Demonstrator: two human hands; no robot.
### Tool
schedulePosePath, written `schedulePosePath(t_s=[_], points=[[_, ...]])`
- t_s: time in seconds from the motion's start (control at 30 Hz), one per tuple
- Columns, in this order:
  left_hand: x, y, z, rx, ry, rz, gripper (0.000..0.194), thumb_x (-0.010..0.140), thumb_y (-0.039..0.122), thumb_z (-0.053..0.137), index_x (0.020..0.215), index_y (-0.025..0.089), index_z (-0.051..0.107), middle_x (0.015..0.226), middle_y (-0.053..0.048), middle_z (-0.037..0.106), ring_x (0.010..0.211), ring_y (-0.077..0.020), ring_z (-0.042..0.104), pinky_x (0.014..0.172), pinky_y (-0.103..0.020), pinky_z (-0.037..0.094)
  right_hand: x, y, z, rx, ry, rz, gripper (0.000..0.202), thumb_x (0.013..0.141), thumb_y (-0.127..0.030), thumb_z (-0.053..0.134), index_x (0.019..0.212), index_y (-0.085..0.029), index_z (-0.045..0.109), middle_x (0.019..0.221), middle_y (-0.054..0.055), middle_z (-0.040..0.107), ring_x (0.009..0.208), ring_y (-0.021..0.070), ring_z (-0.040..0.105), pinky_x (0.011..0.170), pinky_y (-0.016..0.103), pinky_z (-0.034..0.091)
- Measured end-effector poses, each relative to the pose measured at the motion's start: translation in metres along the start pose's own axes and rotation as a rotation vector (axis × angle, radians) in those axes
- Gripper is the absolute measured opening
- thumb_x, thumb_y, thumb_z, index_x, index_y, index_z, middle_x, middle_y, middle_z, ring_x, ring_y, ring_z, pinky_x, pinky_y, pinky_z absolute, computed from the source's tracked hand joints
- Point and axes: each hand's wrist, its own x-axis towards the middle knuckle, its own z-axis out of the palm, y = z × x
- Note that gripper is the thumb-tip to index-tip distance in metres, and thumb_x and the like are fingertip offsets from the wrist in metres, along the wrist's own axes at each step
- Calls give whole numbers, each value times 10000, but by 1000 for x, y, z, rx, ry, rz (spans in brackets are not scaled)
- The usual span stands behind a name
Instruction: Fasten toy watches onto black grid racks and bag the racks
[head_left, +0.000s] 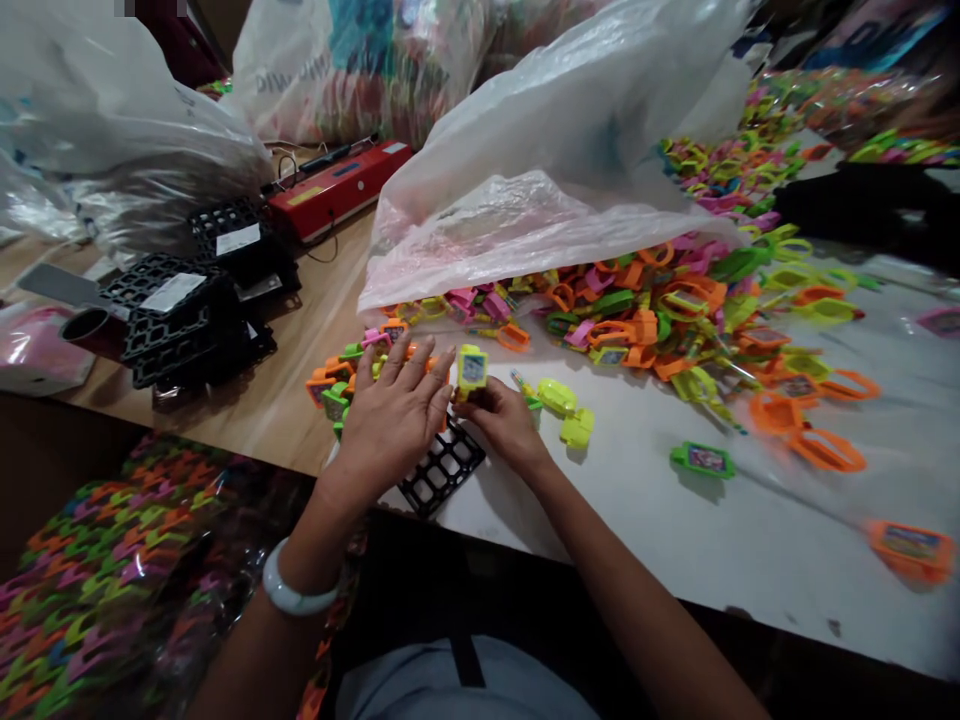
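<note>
Yellow piece in a right-hand pinch, left hand spread wide

So the step in hand, as I read it, is handling one piece at a time. The right hand has it closed between thumb and fingers, picture side showing, just beyond the black grid. The left is open, back up, fingers stretched over the grid and beside the small pile; can't tell if its hidden side touches anything. Loose yellow bits lie just right of the right hand, near the big heap.

Any move from here would call for a steady pinch and some care between those close-set fingers, imo.
</note>
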Motion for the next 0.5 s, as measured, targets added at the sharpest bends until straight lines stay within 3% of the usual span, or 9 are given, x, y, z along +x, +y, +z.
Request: schedulePosePath(t_s=[0.17,0.37,0.5], points=[[0,0,0,-3,-2,-5,506,1046,387,273,1510,243,416,1571,-83,422,1506,-315,278,1213,-578,188,-3,13,7,-160,27,13,200,766,-281,638,943,-192,611,907,53,730,833,215,676,793,353,540],[2,0,1,-20,3,-7,524,1047,424,251,1525,253,383,1571,-84,422,1503,-311,287,1207,-586,198,-8,11,14,-610,-13,-339,238,838,-139,495,1047,-184,600,1014,112,688,973,254,611,874,390,504],[3,1,-1,-16,-8,12,517,1034,479,288,1515,321,394,1582,-76,407,1508,-328,268,1200,-606,199,-12,11,21,-695,-69,-360,315,813,-76,460,1088,-165,585,1013,105,685,946,235,607,831,347,499]])
